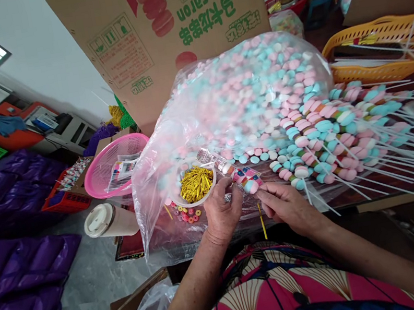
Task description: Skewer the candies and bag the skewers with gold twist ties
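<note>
A marshmallow-like candy skewer [252, 185] in a clear printed bag [245, 176] lies slanted between my two hands. My left hand [221, 206] is closed on the bagged skewer from its near left side. At the lower end, my right hand [289, 207] pinches the bag with thumb and forefinger. Just below, a gold twist tie [262, 221] points down beside the right fingers; whether they hold it I cannot tell. Left of my hands, a white bowl [214, 184] holds many gold twist ties [196, 183]. Small coloured ring candies [187, 214] lie under the bowl's edge.
A large clear bag of pastel candies [245, 95] fills the table's middle, before a cardboard box [167, 34]. Candy skewers with white sticks [331, 139] are piled right. A pink basket [94, 181], lidded cup [110, 221] and orange basket [387, 73] stand around.
</note>
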Tool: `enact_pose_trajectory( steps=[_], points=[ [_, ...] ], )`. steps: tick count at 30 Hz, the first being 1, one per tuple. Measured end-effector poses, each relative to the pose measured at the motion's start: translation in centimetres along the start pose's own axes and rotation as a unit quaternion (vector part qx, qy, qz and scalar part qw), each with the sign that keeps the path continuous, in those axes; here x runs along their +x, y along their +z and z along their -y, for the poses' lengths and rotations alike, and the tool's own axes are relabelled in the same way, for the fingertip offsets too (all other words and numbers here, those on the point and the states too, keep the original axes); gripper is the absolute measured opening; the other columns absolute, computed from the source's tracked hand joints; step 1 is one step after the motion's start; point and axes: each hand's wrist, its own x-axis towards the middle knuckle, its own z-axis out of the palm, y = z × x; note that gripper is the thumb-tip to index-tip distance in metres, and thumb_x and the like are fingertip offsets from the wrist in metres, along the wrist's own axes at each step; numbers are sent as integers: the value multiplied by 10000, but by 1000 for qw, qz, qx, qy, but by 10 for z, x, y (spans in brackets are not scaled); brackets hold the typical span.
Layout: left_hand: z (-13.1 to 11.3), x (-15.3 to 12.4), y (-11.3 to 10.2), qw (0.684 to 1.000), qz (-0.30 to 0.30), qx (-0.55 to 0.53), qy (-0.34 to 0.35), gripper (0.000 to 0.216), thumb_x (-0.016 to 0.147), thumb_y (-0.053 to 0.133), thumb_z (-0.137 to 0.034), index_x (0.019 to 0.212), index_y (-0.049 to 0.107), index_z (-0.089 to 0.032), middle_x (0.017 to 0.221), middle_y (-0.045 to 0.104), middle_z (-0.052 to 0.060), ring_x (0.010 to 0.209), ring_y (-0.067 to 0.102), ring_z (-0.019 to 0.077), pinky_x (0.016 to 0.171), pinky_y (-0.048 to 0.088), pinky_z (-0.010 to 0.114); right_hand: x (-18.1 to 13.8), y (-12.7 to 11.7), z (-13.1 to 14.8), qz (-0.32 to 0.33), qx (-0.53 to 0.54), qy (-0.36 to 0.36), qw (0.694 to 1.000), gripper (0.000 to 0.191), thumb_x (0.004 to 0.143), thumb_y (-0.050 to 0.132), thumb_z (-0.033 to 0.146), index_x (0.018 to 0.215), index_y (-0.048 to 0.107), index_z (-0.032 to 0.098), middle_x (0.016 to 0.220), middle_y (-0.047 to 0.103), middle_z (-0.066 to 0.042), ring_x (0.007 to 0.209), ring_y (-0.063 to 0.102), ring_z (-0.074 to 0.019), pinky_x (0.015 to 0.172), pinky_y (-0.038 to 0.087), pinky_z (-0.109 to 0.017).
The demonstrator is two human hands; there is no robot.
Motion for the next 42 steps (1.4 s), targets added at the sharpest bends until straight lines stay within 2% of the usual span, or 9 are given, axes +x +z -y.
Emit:
enact_pose_trajectory(
  steps=[5,9,15,22,26,30,34,38,42],
  points=[
    [4,4,-2,973,4,184,136,122,738,637,-199,844,698,-208,747,680,30,683,608,146,741,461,240,-2,1,2,-17,-101,-58,993,356,880,409,391,575,440,211,477,479,34,466,431,-110,502,345,-254],
    [9,7,-3,889,7,364,277,157,802,511,-172,874,651,-169,717,683,44,637,623,153,630,465,246,-3,6,-2,-25,-118,-71,990,314,884,406,369,618,462,213,486,488,39,487,454,-119,534,358,-258],
    [3,1,-5,799,37,467,376,107,758,493,-138,709,586,-160,585,608,29,553,576,151,546,410,252,-4,6,-2,-49,-99,-57,992,356,892,383,383,579,425,219,460,464,35,455,432,-117,497,342,-247],
    [-5,-4,-2,816,55,437,375,106,752,485,-141,680,556,-168,574,576,22,539,537,138,534,373,249,-5,0,-9,-107,-379,-218,893,261,852,337,195,774,585,165,679,634,-82,605,569,-184,564,342,-285],
    [4,-15,6,812,155,384,410,124,737,484,-147,631,543,-174,558,566,28,510,510,137,522,365,261,-1,-1,-7,-102,-356,-211,905,275,874,343,238,759,584,176,612,615,-56,547,548,-168,532,336,-275],
    [10,-23,1,901,139,280,301,113,786,517,-198,751,622,-172,628,621,33,563,536,138,580,402,267,1,-9,5,-83,-283,-200,935,262,865,379,294,679,537,195,580,562,-18,541,490,-138,549,351,-264],
    [4,-12,-3,998,59,-23,13,253,819,560,-422,786,625,-180,627,605,0,582,545,124,605,429,252,1,-12,13,-48,-116,-83,989,295,835,457,388,606,484,205,515,490,26,462,401,-101,467,310,-243],
    [-15,17,8,920,101,-340,-168,470,681,670,-559,966,588,-195,856,667,42,744,627,158,705,485,292,-1,0,14,64,127,71,987,301,768,533,484,665,490,205,466,442,72,335,211,-48,364,147,-224],
    [-32,42,16,890,82,-408,-185,297,636,766,-328,810,585,-169,548,579,-48,510,568,97,669,499,272,-9,3,13,140,94,41,985,374,801,507,506,617,510,181,499,458,44,410,331,-64,421,246,-226]
  ],
)
